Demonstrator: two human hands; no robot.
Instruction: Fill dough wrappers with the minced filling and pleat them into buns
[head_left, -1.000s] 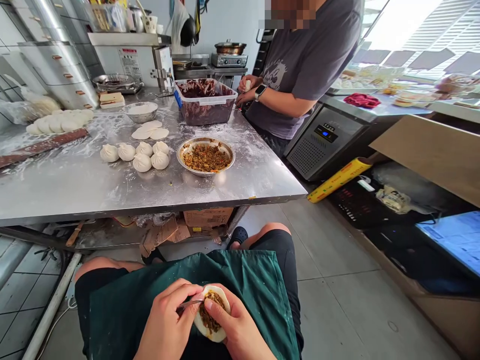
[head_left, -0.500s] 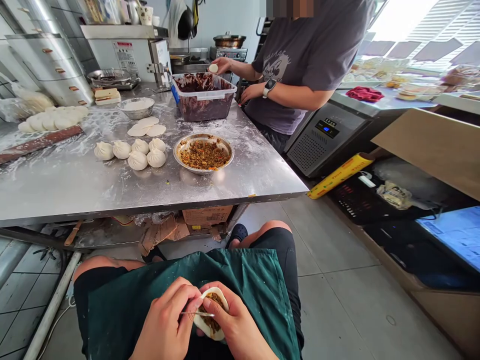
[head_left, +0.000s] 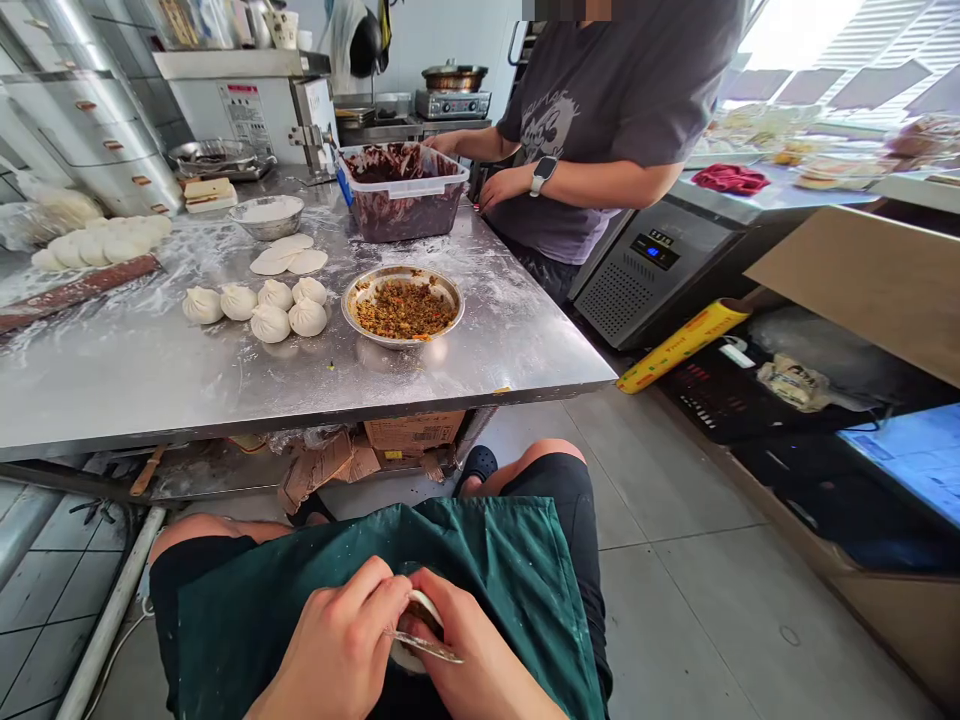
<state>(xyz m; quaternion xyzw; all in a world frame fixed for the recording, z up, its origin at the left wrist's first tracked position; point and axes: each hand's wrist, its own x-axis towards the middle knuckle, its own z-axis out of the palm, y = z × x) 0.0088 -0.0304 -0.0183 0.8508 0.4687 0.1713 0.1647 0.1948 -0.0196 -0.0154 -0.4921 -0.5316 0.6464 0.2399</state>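
Observation:
Above my lap, both hands close around a dough wrapper [head_left: 406, 656] with brown chopped filling inside. My left hand [head_left: 330, 635] pinches the upper edge of the dough between thumb and fingers. A thin, flat metal spatula [head_left: 433, 648], smeared with filling, sticks out of that same hand across the wrapper. My right hand [head_left: 480, 645] cups the dough from the right, its thumb near the opening. Much of the wrapper is hidden by my fingers. On the steel table [head_left: 187, 385] stand a bowl of filling [head_left: 405, 308] and several pleated buns [head_left: 270, 322].
Flat dough rounds [head_left: 286, 256], a flour bowl [head_left: 266, 218] and a rolling pin [head_left: 82, 290] lie farther back. A co-worker [head_left: 592, 140] stands behind a plastic tub of dark paste [head_left: 405, 210]. A yellow roll [head_left: 682, 345] leans right of the table corner. A green apron [head_left: 247, 620] covers my lap.
The wrapper has tilted and drawn together between my hands, so less filling shows. The spatula now points lower right. The co-worker's hand has dropped behind the tub; its pale dough round is out of sight.

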